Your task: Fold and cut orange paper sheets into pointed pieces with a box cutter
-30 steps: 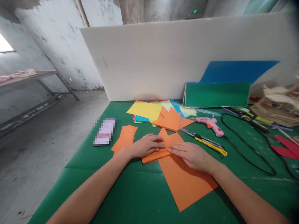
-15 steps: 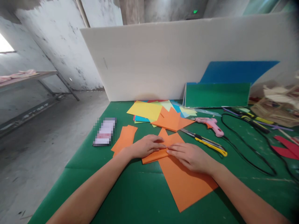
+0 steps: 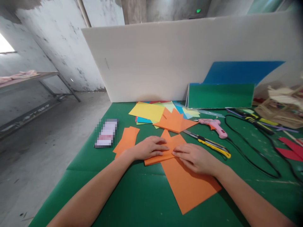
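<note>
A piece of orange paper [image 3: 158, 159] lies on the table with a folded strip along its near edge. My left hand [image 3: 150, 147] rests on its left part, fingers stretched out and slightly apart. On the right side of the same fold, my right hand [image 3: 194, 157] presses down with extended fingers, its thumb hidden. A larger orange sheet [image 3: 187, 192] lies flat beneath, reaching toward me under my right hand. Smaller orange pieces [image 3: 126, 138] are beside my left wrist. More cut orange paper [image 3: 171, 121] sits just beyond both hands.
Right of the papers lie a yellow utility knife [image 3: 214, 148] and a pink glue gun [image 3: 214, 124] with a looping black cord [image 3: 255, 167]. A blurred phone [image 3: 106, 134] is at left. Coloured sheets [image 3: 146, 111] are stacked before a white board [image 3: 151, 63]. Red pieces [image 3: 290, 154] lie far right.
My right hand's fingertips have slid slightly right along the fold, widening the gap to my left hand. My left hand stays almost in place.
</note>
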{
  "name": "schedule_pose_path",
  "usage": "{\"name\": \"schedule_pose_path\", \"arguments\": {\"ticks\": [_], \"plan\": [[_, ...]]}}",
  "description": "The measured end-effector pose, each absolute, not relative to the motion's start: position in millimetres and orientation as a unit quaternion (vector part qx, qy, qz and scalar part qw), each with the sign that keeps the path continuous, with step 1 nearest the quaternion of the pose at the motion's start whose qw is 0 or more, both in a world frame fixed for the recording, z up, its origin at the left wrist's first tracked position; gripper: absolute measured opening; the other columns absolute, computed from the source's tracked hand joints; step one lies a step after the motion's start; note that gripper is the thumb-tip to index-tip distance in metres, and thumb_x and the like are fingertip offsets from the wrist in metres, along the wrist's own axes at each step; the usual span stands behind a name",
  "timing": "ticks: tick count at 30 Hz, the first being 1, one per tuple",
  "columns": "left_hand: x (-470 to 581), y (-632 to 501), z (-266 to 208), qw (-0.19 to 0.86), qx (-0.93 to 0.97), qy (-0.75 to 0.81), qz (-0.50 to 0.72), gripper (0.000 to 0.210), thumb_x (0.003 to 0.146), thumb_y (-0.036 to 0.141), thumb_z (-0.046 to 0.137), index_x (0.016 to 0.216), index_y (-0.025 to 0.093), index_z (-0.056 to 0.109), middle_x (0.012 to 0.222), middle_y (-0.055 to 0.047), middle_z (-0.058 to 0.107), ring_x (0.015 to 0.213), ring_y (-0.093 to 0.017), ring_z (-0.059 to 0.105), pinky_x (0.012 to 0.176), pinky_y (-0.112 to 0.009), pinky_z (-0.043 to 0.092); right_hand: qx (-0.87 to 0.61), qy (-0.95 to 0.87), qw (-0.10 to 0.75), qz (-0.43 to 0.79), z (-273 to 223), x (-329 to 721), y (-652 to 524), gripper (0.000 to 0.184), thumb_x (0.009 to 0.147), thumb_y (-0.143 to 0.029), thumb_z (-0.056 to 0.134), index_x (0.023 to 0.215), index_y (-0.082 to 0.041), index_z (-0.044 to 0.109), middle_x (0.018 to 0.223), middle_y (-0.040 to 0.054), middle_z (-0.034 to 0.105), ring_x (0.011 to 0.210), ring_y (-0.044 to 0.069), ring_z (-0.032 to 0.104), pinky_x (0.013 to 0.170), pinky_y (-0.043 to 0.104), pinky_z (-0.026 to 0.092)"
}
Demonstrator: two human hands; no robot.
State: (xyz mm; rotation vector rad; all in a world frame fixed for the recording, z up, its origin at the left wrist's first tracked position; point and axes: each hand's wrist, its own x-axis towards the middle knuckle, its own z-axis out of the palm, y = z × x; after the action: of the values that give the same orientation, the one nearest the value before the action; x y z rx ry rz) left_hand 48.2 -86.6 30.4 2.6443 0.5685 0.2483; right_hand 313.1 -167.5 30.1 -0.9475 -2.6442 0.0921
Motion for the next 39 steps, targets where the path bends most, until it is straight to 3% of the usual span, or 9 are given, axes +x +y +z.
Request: {"name": "schedule_pose_path", "arguments": {"ticks": [14,39], "plan": [[50.2,-84.8,32.8,0.204,0.962,0.164,0.075,0.035,0.1,0.035,0.044,0.132,0.033,0.055,0.144,0.003,0.048,0.135,-0.019,0.04,0.115,-0.037,0.024,-0.328,-0.93,0.166,0.03,30.9,320.9,-166.2,0.035,0.086,-0.009,0.047,0.113,-0.018,0.068,0.105,0.0127,0.067,0.095,0.023,0.062,0.082,0.039,0.052],[48.8,-83.6,25.8,0.201,0.961,0.172,0.077,0.036,0.099,0.038,0.045,0.134,0.035,0.054,0.144,0.005,0.049,0.135,-0.022,0.039,0.114,-0.041,0.026,-0.294,-0.938,0.181,0.04,27.4,307.8,-168.6,0.036,0.084,-0.009,0.046,0.111,-0.018,0.068,0.106,0.0131,0.068,0.095,0.024,0.062,0.082,0.04,0.052]]}}
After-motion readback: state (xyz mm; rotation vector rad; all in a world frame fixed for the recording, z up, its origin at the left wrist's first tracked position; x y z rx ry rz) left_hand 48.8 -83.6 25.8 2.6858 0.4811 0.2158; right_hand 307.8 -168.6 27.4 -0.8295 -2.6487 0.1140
